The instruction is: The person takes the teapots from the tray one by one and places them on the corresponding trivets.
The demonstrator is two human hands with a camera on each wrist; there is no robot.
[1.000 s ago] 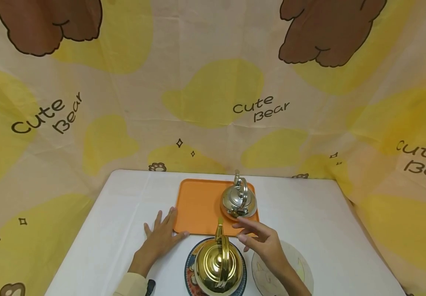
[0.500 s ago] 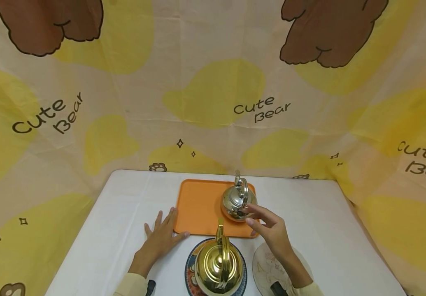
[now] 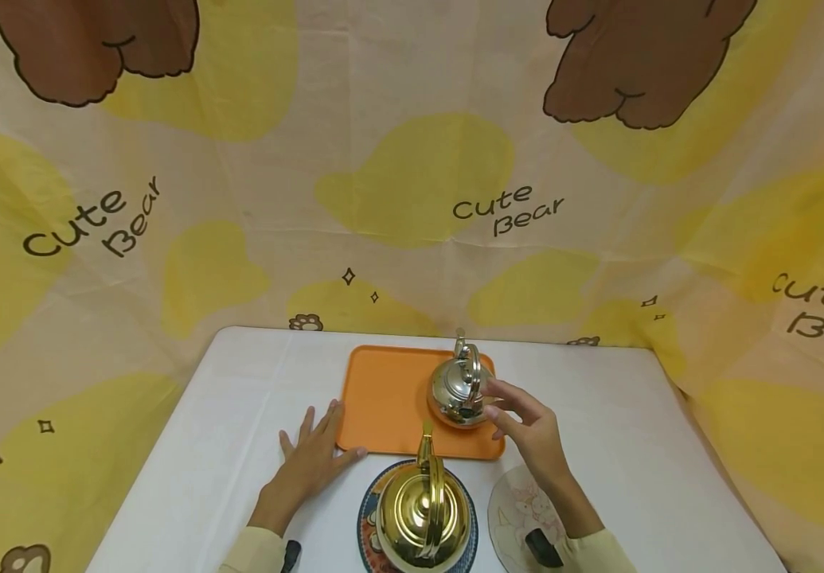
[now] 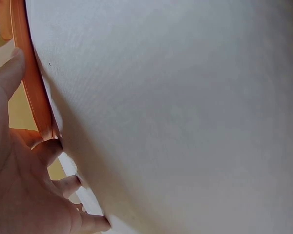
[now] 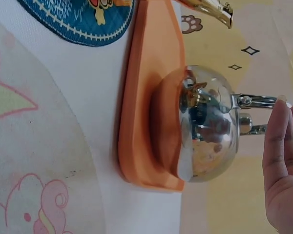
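- Silver kettle (image 3: 454,388) stands upright on the right part of an orange tray (image 3: 383,398), spout turned toward the far side of the table (image 3: 240,414); its arched handle stands up over the lid.
- Right hand (image 3: 536,438) is just beside that handle, on its right. Fingers are extended and loose, thumb and forefinger parted, so the hand reads as released. (Fingertips overlap the handle's end in the right wrist view; whether they touch it, I cannot tell.)
- Left hand (image 3: 311,465) lies at the tray's near left corner, fingers spread, grasp slack. Thumb reaches along the near edge, forefinger along the left side; the left wrist view puts the thumb tip at the tray's rim.
- Gold kettle (image 3: 422,513) stands nearer the person, upright, on a round patterned mat (image 3: 369,529) with a blue border. Its spout points toward the tray and, seen from above, overlaps the near edge.
- Pale round mat (image 3: 515,509) with pink line drawings lies right of the gold kettle, partly hidden beneath the right forearm.
- Both forearms wear light sleeves (image 3: 257,551), a dark piece near each cuff.
- Behind the table: printed cloth (image 3: 397,175), yellow patches on a pale ground, brown bear figures, "Cute Bear" lettering.
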